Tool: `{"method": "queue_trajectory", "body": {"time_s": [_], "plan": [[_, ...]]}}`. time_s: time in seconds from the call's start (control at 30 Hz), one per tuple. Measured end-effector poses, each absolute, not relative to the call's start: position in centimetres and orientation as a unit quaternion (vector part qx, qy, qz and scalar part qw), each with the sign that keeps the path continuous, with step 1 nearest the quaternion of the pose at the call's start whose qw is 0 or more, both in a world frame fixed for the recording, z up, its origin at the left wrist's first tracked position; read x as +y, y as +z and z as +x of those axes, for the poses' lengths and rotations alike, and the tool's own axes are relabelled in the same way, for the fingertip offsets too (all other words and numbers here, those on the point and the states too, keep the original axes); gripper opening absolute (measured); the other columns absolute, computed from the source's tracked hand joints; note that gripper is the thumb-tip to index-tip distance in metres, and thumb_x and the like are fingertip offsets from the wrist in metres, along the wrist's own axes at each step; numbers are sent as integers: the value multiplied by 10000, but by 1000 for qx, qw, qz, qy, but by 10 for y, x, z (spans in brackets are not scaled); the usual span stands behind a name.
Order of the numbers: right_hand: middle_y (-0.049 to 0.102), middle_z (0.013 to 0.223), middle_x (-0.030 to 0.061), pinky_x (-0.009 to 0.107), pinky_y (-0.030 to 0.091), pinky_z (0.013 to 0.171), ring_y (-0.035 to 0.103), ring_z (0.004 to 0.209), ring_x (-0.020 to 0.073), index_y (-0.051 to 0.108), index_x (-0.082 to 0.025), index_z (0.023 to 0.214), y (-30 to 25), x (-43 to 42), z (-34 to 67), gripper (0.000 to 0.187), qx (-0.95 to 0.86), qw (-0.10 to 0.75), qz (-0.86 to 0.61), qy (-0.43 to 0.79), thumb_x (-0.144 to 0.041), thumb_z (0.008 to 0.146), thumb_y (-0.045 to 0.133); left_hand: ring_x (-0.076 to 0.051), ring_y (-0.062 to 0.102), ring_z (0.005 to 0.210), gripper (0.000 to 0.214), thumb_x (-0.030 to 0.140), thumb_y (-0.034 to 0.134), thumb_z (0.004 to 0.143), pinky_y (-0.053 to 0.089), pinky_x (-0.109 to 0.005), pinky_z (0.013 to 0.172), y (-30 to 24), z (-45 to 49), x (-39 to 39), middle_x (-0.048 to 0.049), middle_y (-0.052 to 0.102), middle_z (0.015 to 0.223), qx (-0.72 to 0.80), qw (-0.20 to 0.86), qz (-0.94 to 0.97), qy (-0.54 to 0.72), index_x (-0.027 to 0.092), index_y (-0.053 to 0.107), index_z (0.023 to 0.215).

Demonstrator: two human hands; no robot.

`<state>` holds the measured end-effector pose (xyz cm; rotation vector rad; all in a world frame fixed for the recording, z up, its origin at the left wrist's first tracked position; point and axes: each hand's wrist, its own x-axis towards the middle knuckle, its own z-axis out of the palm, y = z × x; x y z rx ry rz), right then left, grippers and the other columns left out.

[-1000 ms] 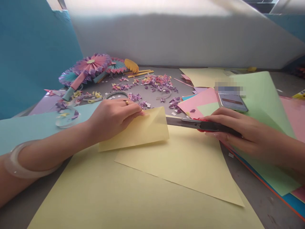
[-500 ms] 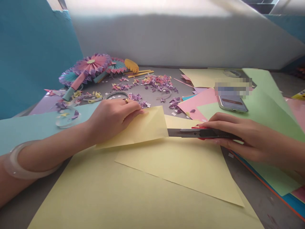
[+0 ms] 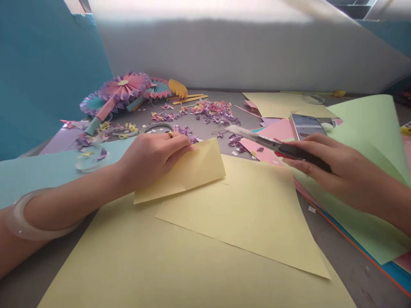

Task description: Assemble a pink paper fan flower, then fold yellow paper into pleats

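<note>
My left hand (image 3: 150,158) presses down on a folded yellow paper piece (image 3: 189,173), fingers closed over its upper left edge. My right hand (image 3: 334,169) grips a utility knife (image 3: 272,144) with a red and black handle. Its blade is extended and lifted above the table, pointing left, clear of the fold. Under the folded piece lie a larger yellow sheet (image 3: 257,218) and a still larger yellow sheet (image 3: 144,269) at the front.
A phone (image 3: 306,125) lies on pink paper (image 3: 272,134) behind my right hand. A curled green sheet (image 3: 369,128) rises at right. Paper fan flowers (image 3: 123,90) and several purple and pink scraps (image 3: 212,110) litter the back. A tape roll (image 3: 157,127) and light blue sheet (image 3: 38,171) sit left.
The knife has come out from the fold of the yellow piece and risen up and to the right. The folded flap has settled flat. My left hand has stayed put.
</note>
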<state>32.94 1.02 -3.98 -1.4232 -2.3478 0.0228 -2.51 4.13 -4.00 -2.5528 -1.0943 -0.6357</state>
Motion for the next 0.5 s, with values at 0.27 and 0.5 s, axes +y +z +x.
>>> {"method": "queue_trajectory", "body": {"time_s": [0.27,0.5], "plan": [[518,1312,132,405,508,763,607,1020,304,401,-218,1428,-51,19,339,540,-724,89,-680,-68,-480,964,307,-131,425,544,262,327,448,910,291,-248,560,-32,-16,33,10,528,604,-443,-21,-862,-245,210,622,753],[568,1112,161,423,513,770,621,920,318,500,-159,1385,-51,20,342,553,-740,63,-662,-105,-421,936,311,-88,398,577,164,315,632,849,259,-209,523,-14,-15,38,38,481,632,-575,-323,-678,-324,169,627,772]]}}
